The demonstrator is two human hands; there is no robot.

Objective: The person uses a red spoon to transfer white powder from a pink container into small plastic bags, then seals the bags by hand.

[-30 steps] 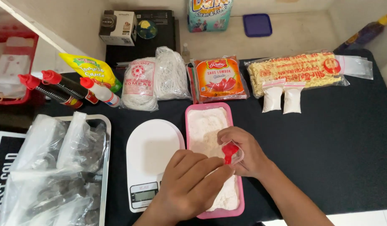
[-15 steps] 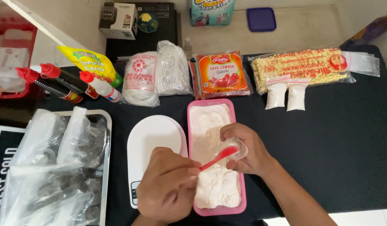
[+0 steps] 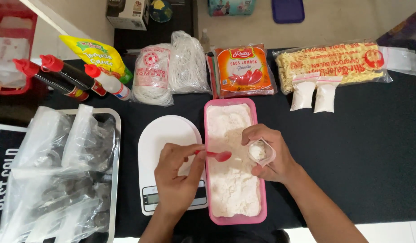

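A black cloth covers the table (image 3: 361,171). Over the pink tray (image 3: 235,219) of white powder, the right hand (image 3: 268,155) pinches open a small, flimsy plastic bag (image 3: 261,151) by its rim; the left hand (image 3: 176,173) grips a light red spoon (image 3: 214,155) just left of it.

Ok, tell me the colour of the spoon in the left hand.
Red. The spoon, held by the left hand, shows best in the head view, over the pink tray.

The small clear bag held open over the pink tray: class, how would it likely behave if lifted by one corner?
The small clear bag looks thin and floppy, probably sagging without the right hand. With little white powder inside, it seems light. Its open mouth could spill.
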